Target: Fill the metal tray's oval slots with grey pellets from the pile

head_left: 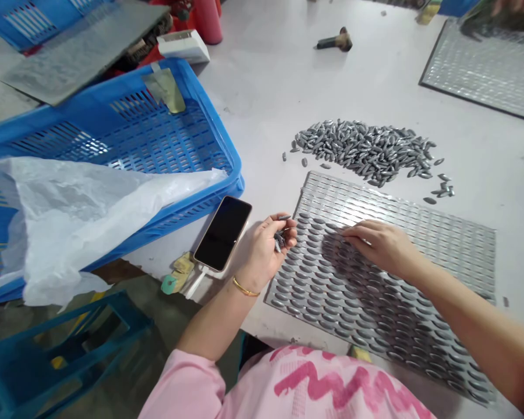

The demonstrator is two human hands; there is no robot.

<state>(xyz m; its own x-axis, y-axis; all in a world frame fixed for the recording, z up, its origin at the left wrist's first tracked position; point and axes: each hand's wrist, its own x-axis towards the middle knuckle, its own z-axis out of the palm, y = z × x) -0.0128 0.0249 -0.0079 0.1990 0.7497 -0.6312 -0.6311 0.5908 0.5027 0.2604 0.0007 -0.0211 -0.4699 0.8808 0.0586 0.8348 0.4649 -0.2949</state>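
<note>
My left hand (259, 253) is curled around a few dull grey lead-like sinkers (280, 238), with one tip showing between the fingers. It sits at the near-left corner of a perforated metal tray (423, 238) with rows of oval slots. Grey sinkers fill the tray's lower part, while its upper right shows bare slots. My right hand (378, 245) rests flat on the tray, fingers extended among the sinkers at the edge of the filled rows. A loose pile of sinkers (362, 151) lies on the table just beyond the tray.
A black smartphone (222, 233) with a white cable lies left of my left hand. A blue perforated crate (213, 134) holding a white plastic sheet stands further left. A second metal tray (484, 70) and a co-worker's hand (513, 6) are at top right.
</note>
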